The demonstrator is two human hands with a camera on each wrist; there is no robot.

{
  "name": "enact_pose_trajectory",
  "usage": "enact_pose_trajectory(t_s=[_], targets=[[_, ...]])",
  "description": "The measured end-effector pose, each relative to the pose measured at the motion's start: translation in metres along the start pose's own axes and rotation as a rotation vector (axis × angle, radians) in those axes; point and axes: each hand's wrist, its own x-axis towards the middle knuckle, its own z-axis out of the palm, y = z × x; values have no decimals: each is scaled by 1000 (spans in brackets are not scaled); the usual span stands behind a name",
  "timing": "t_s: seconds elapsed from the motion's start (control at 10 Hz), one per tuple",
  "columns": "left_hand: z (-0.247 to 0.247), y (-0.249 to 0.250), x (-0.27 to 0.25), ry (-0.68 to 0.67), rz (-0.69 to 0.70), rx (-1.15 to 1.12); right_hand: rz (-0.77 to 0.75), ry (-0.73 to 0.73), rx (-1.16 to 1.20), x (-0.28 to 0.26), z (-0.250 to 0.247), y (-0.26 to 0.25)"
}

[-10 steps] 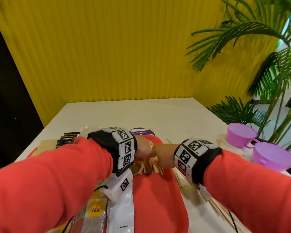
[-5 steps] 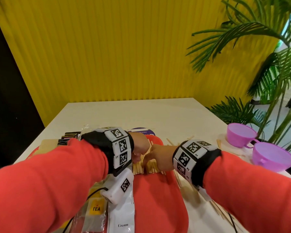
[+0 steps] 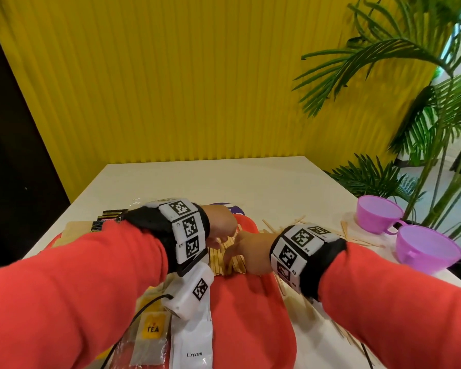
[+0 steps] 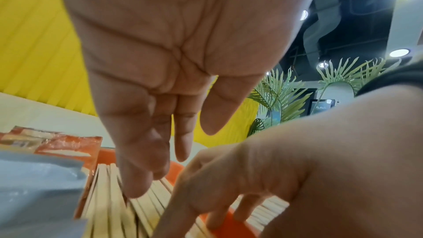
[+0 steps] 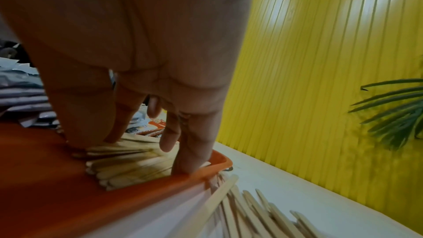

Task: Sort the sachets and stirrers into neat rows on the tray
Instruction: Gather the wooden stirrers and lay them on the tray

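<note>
A bunch of wooden stirrers point(image 3: 225, 261) lies side by side on the red tray point(image 3: 248, 315). My left hand point(image 3: 222, 237) hovers over their far end with straight fingers point(image 4: 137, 182) whose tips touch the stirrers point(image 4: 107, 204). From the right, my right hand point(image 3: 234, 253) presses straight fingers point(image 5: 194, 151) down on the stirrers point(image 5: 128, 166), against the tray's rim point(image 5: 206, 173). Neither hand holds anything. A TEA sachet point(image 3: 152, 328) and a white Cream sachet point(image 3: 194, 342) lie on the tray's near left.
Loose stirrers point(image 5: 251, 211) lie on the white table right of the tray. Dark sachets point(image 3: 109, 215) and orange ones point(image 4: 68, 144) sit at the far left. Two purple cups point(image 3: 378, 214) point(image 3: 426, 249) stand at the right edge, with palm leaves point(image 3: 370, 179) behind them.
The two hands, close together over the stirrers a second ago, have drawn slightly apart. The right hand's fingers now reach down onto the bunch, and more of it shows between them.
</note>
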Motion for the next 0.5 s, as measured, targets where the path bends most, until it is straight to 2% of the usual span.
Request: enact_pose_trajectory(t_s=[0.1, 0.3, 0.4, 0.5], targets=[[-5, 0, -2, 13, -41, -41, 24, 30, 47, -2, -3, 0], [-1, 6, -13, -20, 57, -91, 108, 210, 281, -32, -19, 22], [9, 16, -24, -33, 68, -172, 275, 267, 345, -63, -16, 46], [25, 27, -33, -102, 90, -250, 478, 233, 360, -95, -1, 67]])
